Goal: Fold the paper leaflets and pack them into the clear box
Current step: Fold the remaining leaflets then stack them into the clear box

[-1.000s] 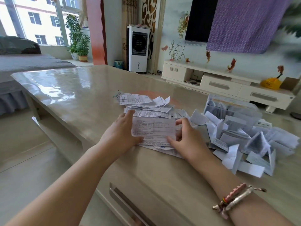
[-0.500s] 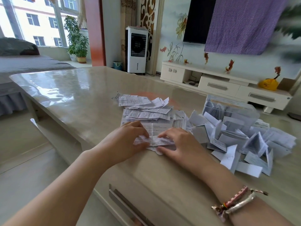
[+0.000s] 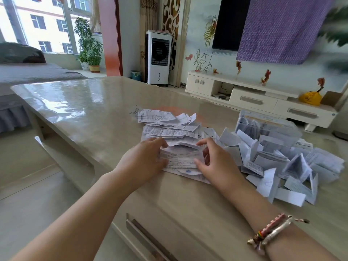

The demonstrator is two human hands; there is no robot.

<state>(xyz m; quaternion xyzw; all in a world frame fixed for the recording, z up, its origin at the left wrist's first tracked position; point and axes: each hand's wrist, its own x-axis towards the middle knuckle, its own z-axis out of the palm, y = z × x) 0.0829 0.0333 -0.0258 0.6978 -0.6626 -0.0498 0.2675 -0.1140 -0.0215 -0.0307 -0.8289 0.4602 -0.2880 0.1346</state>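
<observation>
Glossy beige table [image 3: 90, 102], living room behind; loose pile of unfolded printed leaflets [image 3: 169, 127] at frame centre. Left hand [image 3: 145, 161] and right hand [image 3: 216, 162] pinching one white, finely printed leaflet [image 3: 178, 160], creased across, at lower centre atop the pile. Clear box [image 3: 267, 129], part-filled, at centre right behind heap of folded leaflets [image 3: 282, 164].
</observation>
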